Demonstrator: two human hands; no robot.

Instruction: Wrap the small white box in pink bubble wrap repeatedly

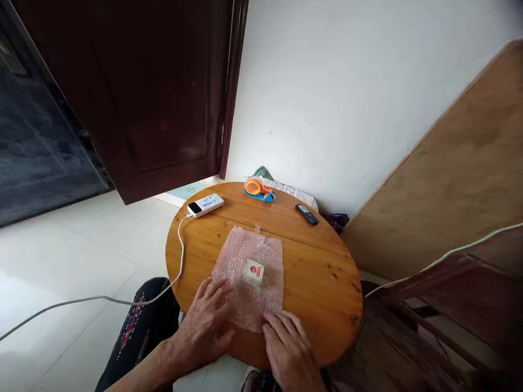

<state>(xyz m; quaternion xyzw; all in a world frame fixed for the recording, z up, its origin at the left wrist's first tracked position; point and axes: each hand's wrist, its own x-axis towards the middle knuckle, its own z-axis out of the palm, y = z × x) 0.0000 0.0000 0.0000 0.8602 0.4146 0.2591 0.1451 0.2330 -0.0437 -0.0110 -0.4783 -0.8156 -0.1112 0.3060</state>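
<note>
A sheet of pinkish bubble wrap (269,267) lies spread on the round wooden table (314,272). On the middle of the sheet sits a small white box (253,273) with a red print on its top. My left hand (208,321) rests at the sheet's left edge, fingers stretched and apart, holding nothing. At the lower right corner of the wrap is my right hand (288,345); its fingers lie flat on the edge, slightly bent. Neither hand touches the box.
A white power bank (205,205) with a cable (182,256) lies at the table's left. An orange and blue tape dispenser (259,189) stands at the far edge, and a black handheld device (306,214) lies right of it. A door (163,109) and wall surround the far side.
</note>
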